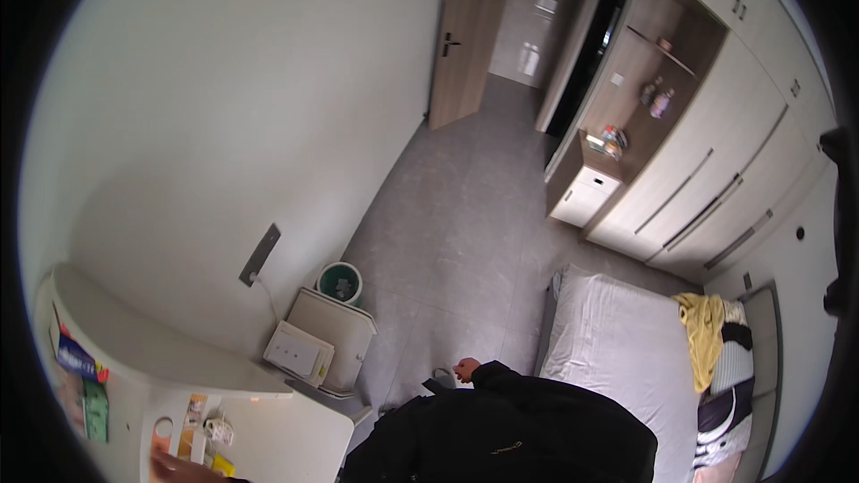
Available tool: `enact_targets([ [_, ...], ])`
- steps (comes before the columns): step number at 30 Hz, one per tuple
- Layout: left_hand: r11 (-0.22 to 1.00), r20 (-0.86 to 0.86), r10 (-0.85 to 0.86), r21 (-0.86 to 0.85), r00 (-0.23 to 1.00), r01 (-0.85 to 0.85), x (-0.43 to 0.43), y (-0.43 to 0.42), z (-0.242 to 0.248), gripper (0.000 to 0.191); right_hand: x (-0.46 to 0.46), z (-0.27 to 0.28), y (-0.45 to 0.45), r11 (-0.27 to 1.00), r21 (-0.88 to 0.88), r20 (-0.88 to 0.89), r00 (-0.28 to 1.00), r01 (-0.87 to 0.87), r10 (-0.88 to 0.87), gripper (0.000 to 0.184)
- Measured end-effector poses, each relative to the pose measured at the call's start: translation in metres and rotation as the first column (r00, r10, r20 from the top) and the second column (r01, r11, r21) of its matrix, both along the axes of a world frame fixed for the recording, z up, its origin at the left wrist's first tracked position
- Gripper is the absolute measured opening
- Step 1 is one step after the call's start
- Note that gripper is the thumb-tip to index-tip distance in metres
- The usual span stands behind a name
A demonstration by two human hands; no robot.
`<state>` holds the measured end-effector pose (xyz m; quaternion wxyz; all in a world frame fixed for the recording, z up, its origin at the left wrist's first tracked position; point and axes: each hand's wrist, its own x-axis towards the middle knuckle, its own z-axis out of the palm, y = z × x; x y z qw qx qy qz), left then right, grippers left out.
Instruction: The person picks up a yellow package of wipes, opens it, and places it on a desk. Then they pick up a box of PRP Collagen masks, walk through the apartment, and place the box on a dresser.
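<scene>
At the lower left, my left hand point(180, 467) reaches over the white desk point(295, 433), beside an orange flat item point(160, 444). Its fingers are blurred and cut by the picture's edge, so a hold cannot be made out. Near it lie a small white round object point(163, 427), a white bundle with a cord point(219, 431) and a yellow item point(223, 465). My right hand point(466, 369) hangs in front of my black jacket, fingers curled, with no object visible in it. Below it on the floor shows a grey shoe or slipper point(441, 374).
A white cabinet point(352, 342) with papers point(295, 352) on top stands past the desk, beside a green-lined waste bin point(340, 283). To the right is a bed point(604, 329) with a yellow cloth point(702, 332). Grey floor point(456, 215) leads to an open wooden door point(466, 40) and a wardrobe point(711, 168).
</scene>
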<state>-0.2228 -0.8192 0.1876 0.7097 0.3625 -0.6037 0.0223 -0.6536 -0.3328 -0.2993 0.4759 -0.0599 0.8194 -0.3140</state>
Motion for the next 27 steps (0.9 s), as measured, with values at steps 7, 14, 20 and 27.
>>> enact_targets([
  [7,0.543,0.030,-0.726,0.638,0.687,0.546,-0.210,0.129,-0.108,0.045,0.048,0.006,0.149,0.825,0.418,-0.115,0.879,-0.379,0.462,0.041],
  [14,0.313,0.030,-0.894,0.758,0.448,0.572,-0.345,0.200,-0.106,0.045,0.041,-0.013,0.253,0.921,0.347,-0.020,0.980,-0.179,0.198,0.056],
  [20,0.113,-0.054,-0.967,0.782,0.248,0.613,-0.480,0.292,-0.112,0.039,-0.007,-0.022,0.304,0.913,0.106,-0.129,0.915,0.395,-0.381,0.036],
  [27,-0.144,-0.048,-0.983,0.796,-0.176,0.588,-0.621,0.406,-0.113,0.038,-0.025,0.012,0.362,0.399,0.013,0.136,0.393,0.917,-0.909,0.029],
])
